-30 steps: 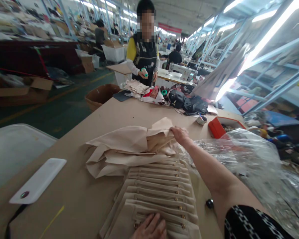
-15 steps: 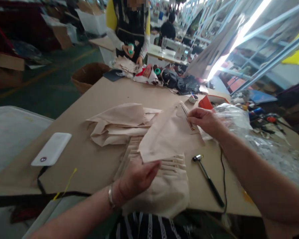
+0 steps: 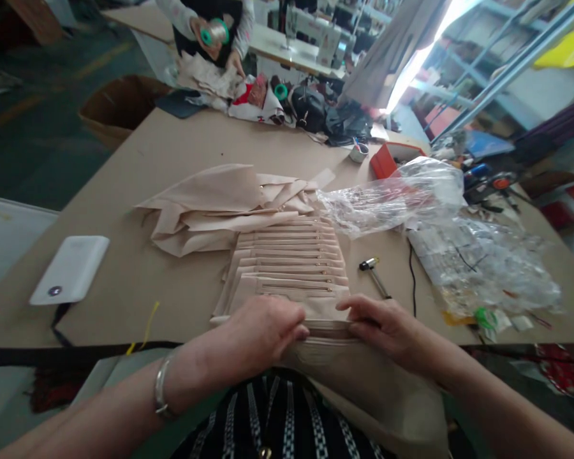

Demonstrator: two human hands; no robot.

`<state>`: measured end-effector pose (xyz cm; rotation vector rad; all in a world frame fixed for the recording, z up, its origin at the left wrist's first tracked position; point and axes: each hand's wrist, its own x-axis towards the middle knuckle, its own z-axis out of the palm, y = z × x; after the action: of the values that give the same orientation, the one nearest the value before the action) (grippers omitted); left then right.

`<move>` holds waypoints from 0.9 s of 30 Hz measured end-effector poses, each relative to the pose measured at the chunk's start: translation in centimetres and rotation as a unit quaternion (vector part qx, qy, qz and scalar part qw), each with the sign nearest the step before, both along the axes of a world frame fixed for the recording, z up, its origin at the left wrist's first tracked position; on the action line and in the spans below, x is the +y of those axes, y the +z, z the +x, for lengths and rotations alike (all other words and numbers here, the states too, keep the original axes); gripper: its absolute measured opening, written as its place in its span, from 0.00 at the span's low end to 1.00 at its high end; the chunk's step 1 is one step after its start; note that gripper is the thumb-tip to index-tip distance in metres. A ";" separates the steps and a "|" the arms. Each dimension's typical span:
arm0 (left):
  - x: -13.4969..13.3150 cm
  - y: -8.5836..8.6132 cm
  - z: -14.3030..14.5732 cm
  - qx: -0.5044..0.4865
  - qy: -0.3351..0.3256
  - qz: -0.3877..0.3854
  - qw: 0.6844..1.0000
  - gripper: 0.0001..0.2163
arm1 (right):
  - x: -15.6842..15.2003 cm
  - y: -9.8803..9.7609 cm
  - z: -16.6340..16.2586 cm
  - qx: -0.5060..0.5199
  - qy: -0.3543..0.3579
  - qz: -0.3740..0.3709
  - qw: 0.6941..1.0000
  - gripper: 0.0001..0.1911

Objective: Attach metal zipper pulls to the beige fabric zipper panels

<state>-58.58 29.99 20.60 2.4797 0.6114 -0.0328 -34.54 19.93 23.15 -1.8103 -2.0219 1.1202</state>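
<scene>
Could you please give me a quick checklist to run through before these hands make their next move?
1. Left-hand grip on the beige fabric panel: ok, fingers curled at its edge.
2. Right-hand grip on the same panel: ok for contact; how firmly, cannot tell.
3. Zippered pieces stacked in overlapping rows: ok.
4. Loose beige pieces apart from that stack: not ok, they lie against its far end.
5. Hammer off the stack: ok, lying to its right.
6. Held panel free of flaws: cannot tell, partly covered.
</scene>
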 end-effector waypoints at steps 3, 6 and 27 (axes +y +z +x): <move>0.5 -2.7 0.7 0.081 0.018 0.000 0.997 0.12 | -1.1 -5.9 1.7 0.060 -0.066 -0.064 0.994 0.12; 1.5 -5.0 2.1 0.137 0.043 0.016 0.990 0.13 | -1.0 -10.6 2.8 0.039 -0.129 -0.053 0.989 0.14; -2.5 -15.0 4.2 -0.104 -0.088 0.227 0.964 0.16 | 1.0 -20.2 2.6 -0.240 -0.140 0.080 0.957 0.16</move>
<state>-54.42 27.45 5.64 2.9224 0.3322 0.3319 -31.96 20.89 2.95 -2.3505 -1.9203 0.4515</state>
